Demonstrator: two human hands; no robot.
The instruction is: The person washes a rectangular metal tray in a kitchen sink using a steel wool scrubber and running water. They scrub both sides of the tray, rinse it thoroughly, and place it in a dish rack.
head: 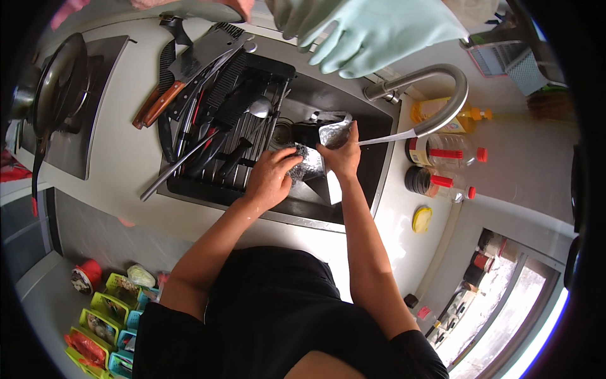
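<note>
My left hand (271, 176) presses a grey steel wool scrubber (298, 166) against a shiny sheet-metal piece (335, 134) with bent sides. The fingers of my right hand (344, 154) grip this metal piece by its right side, over the stainless steel sink (374, 173). A stream of water (386, 139) from the curved faucet (455, 97) reaches my right hand and the metal. The metal piece's exact kind cannot be told, and its lower part is partly hidden by my hands. Beyond it the sink drain (282, 133) shows.
Left of my hands, a black draining rack (270, 66) carries knives, a ladle (260, 108) and a cleaver (196, 59). A honing steel (165, 175) juts over the counter. Pale green rubber gloves (360, 38) hang above. Bottles (454, 147) and a yellow sponge (422, 219) are at right.
</note>
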